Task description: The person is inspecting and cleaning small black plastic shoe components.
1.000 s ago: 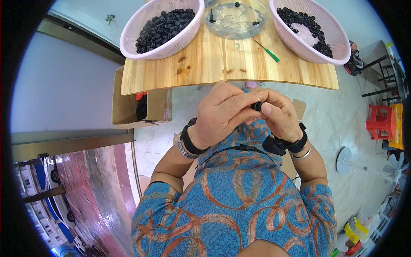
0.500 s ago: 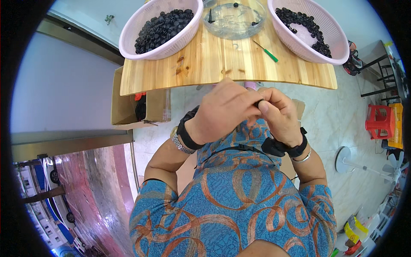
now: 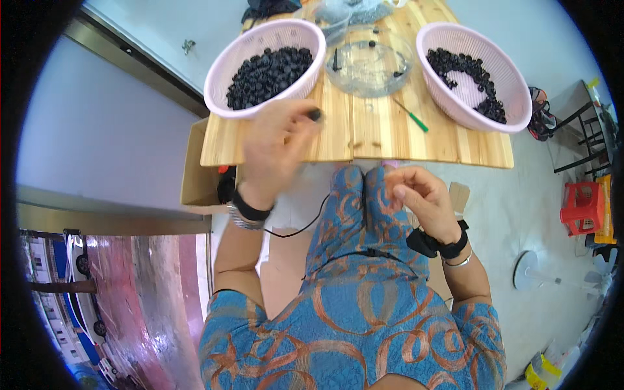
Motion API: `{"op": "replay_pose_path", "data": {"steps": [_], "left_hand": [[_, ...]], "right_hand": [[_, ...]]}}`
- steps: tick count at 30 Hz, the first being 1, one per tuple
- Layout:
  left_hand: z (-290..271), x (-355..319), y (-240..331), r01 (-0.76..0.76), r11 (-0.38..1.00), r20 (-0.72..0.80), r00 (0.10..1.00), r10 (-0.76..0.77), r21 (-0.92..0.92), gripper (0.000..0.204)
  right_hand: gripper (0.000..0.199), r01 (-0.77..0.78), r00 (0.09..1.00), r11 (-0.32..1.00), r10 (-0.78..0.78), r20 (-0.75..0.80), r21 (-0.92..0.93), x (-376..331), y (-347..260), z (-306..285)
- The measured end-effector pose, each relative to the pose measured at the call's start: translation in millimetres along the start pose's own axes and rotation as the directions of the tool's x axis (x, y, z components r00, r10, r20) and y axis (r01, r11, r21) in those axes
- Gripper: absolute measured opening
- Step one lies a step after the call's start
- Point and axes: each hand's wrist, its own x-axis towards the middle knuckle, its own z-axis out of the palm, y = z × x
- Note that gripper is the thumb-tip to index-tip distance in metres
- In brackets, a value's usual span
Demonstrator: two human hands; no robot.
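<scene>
My left hand (image 3: 276, 146) reaches out over the near edge of the wooden table (image 3: 364, 140), pinching a small black piece (image 3: 314, 115) at its fingertips, just below the left pink basket (image 3: 224, 71) full of small black pieces. My right hand (image 3: 416, 198) stays above my lap with fingers loosely curled; nothing shows in it. The right pink basket (image 3: 513, 97) holds fewer black pieces. Between the baskets sits a clear glass bowl (image 3: 369, 65) with a few black bits inside.
A green-handled screwdriver (image 3: 413, 117) lies on the table near the right basket. A cardboard box (image 3: 198, 175) stands under the table's left side. A red stool (image 3: 582, 208) and a white fan base (image 3: 539, 276) are on the floor at right.
Both hands were together over my lap on a small black piece. Now the left hand has moved up toward the left basket with the piece; the right hand stayed low.
</scene>
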Motion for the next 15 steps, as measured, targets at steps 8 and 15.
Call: {"op": "replay_pose_path", "data": {"steps": [8, 15], "left_hand": [[-69.6, 100.5, -49.9, -0.288, 0.698, 0.177, 0.957, 0.229, 0.656, 0.03], [-19.3, 218.0, -69.1, -0.36, 0.792, 0.562, 0.827, 0.027, 0.492, 0.028]], "right_hand": [[0.021, 0.033, 0.995, 0.987, -0.048, -0.091, -0.159, 1.3, -11.0, -20.6], [0.02, 0.009, 0.996, 0.97, -0.031, -0.086, -0.244, 12.3, -8.7, -36.7]]}}
